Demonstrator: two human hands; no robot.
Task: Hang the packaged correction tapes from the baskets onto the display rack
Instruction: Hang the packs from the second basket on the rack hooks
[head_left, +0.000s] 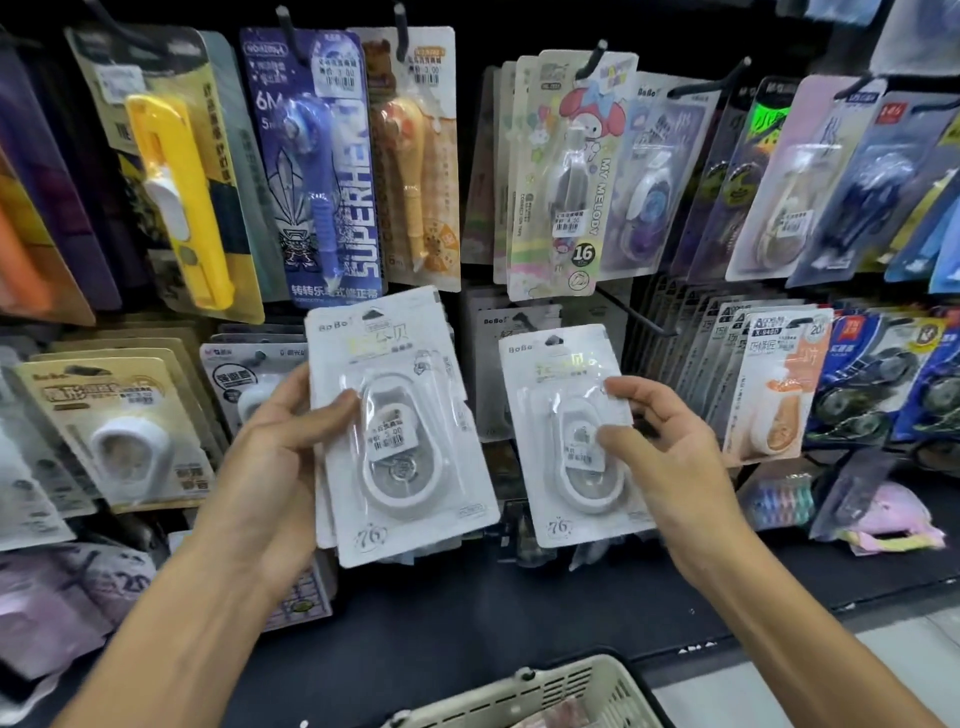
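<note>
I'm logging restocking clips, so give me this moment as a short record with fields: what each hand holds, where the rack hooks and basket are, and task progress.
left hand: left hand grips a small stack of white carded correction tape packs
right hand: right hand pinches one matching white single pack
rack: bare black hook juts out above the single pack; My Melody pastel pack hangs above it
basket: beige plastic basket at bottom edge, below the hands
progress: neither held pack is on a hook yet
</note>
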